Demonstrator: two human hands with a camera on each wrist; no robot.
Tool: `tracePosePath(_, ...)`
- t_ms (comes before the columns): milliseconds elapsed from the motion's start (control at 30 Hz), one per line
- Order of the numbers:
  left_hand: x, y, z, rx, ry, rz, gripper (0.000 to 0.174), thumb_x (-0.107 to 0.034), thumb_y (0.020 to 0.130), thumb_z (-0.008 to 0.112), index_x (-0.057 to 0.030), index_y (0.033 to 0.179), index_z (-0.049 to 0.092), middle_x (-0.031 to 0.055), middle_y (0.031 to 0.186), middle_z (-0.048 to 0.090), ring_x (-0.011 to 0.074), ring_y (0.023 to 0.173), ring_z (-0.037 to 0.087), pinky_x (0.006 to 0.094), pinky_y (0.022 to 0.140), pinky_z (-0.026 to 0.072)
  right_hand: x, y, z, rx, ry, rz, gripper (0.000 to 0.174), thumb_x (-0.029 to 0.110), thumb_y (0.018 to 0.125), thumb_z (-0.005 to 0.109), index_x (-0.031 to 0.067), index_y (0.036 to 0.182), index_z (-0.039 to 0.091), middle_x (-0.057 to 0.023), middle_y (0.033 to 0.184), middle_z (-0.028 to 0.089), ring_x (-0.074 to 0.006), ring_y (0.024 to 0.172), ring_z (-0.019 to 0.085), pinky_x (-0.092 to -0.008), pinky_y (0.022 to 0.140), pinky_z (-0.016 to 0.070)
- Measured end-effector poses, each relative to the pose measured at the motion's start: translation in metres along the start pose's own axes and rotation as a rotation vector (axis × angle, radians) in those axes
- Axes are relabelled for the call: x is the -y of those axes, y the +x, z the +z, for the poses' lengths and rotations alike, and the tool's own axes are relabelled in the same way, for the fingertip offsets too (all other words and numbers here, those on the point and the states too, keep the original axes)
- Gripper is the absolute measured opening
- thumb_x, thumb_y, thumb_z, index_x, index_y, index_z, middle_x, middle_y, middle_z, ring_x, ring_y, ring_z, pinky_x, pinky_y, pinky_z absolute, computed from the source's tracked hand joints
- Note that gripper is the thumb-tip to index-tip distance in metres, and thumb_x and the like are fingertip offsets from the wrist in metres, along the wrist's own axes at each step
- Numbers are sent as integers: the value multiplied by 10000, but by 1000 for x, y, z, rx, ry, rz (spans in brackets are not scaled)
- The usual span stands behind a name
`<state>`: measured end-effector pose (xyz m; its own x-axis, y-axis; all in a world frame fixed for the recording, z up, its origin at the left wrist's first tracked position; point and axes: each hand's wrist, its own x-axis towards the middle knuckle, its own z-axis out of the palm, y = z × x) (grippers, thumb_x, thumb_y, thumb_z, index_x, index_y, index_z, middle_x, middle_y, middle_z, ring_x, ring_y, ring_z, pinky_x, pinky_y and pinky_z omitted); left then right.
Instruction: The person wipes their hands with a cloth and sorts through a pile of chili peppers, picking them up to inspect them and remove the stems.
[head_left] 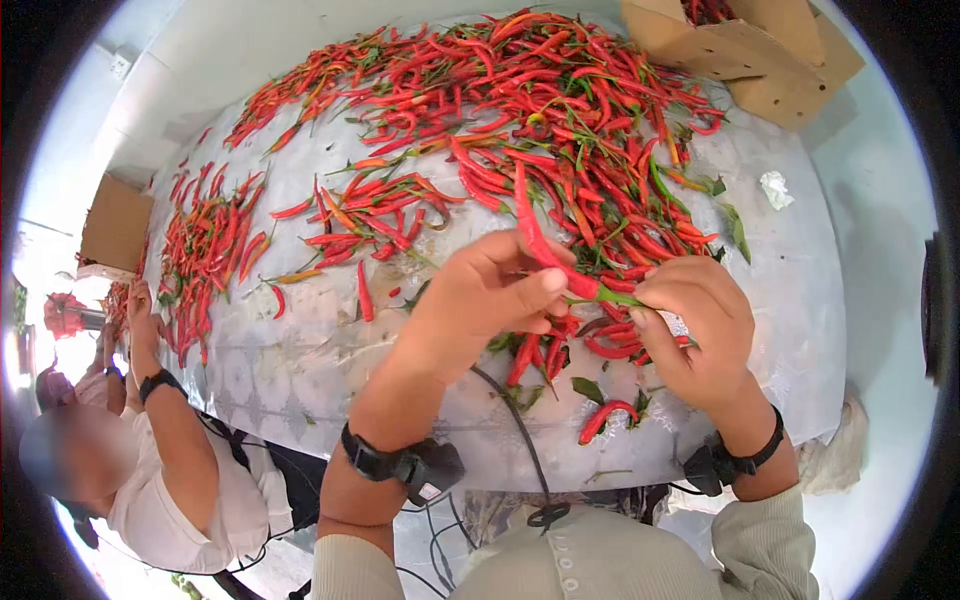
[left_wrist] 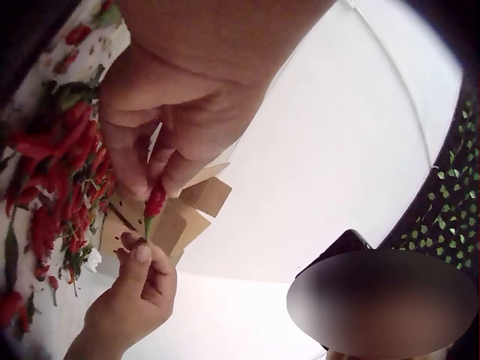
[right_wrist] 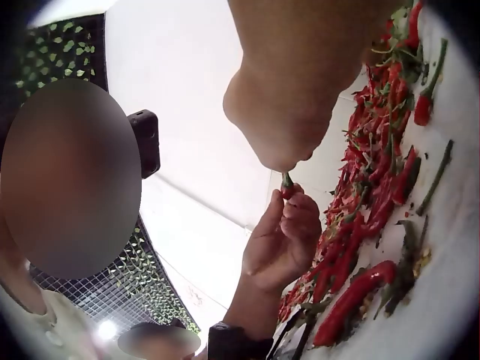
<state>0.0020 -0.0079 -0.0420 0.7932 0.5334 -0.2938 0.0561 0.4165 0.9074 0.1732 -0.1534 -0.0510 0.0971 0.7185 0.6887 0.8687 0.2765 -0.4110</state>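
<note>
One curved chili (head_left: 608,421) lies near the counter's (head_left: 330,400) near edge. Above the counter, the left hand (head_left: 475,305) grips one long, smooth pepper (head_left: 536,238); the right hand (head_left: 703,325) pinches its green stem (head_left: 618,298). Beyond: uncountable heaped chilies (head_left: 590,150), one crumpled tissue (head_left: 775,190), two cardboard boxes (head_left: 770,60).

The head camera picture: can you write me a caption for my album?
The left hand holds a long red chili while the right hand pinches its green stem.
</note>
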Motion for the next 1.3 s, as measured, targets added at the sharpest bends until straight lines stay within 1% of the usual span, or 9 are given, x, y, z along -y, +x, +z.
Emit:
tracePosePath(300,-12,-3,-20,-7,25,-48,165,-171,923,586,-60,1037,626,34,863,659,117,708,632,255,614,552,-10,2,-12,203,-131,141,227,136,719,743,69,915,650,-106,917,636,-290,891,603,-387,783,479)
tracePosePath(400,-8,4,-63,28,-233,197,258,-236,894,641,-22,1035,611,38,972,652,102,768,629,235,652,539,-23,-2,-13,175,-182,234,217,133,739,728,67,931,651,-119,946,637,-308,924,598,-386,810,479)
tracePosePath(467,-24,-2,-88,360,-1313,375,357,-254,901,628,-11,1153,556,79,1097,623,145,858,626,288,699,551,-26,-1,-14,158,-171,289,207,125,745,722,65,930,650,-116,945,639,-314,926,599,-389,816,479)
tracePosePath(533,-48,-24,-82,143,-1054,606,482,-312,922,581,-17,1283,459,111,1155,591,197,933,613,346,771,545,-28,-3,-14,153,-160,317,200,118,752,716,65,933,650,-113,945,640,-313,924,600,-388,818,480)
tracePosePath(733,-25,-1,-72,117,-684,403,557,-417,932,524,-22,1312,427,101,1018,621,190,851,602,307,704,507,-14,1,8,236,-69,164,199,83,743,690,82,940,661,-96,925,641,-291,913,597,-392,800,480)
tracePosePath(933,-11,-1,-41,-59,224,65,211,-185,877,620,-32,1023,620,25,870,605,70,659,512,192,584,402,3,-1,30,363,-65,-9,252,48,674,666,108,919,672,-70,878,636,-272,905,591,-389,799,466)
tracePosePath(967,-10,-2,-34,-80,348,145,101,-119,843,648,-47,915,655,-5,830,575,32,667,485,191,559,355,-2,-4,27,363,-55,-5,259,47,666,667,110,917,671,-65,871,637,-272,899,593,-386,801,463)
tracePosePath(1167,-2,-1,-32,8,1199,491,228,-88,693,702,-75,918,675,52,806,508,175,764,527,297,652,427,-14,-5,10,300,-49,73,216,38,693,683,96,900,659,-55,847,646,-283,860,601,-394,789,464)
tracePosePath(1300,4,-2,-16,3,1319,488,281,-67,638,678,-81,919,676,100,866,509,272,864,526,361,757,435,-14,-2,6,195,-44,162,228,20,715,698,83,929,649,-71,851,647,-285,844,601,-393,756,474)
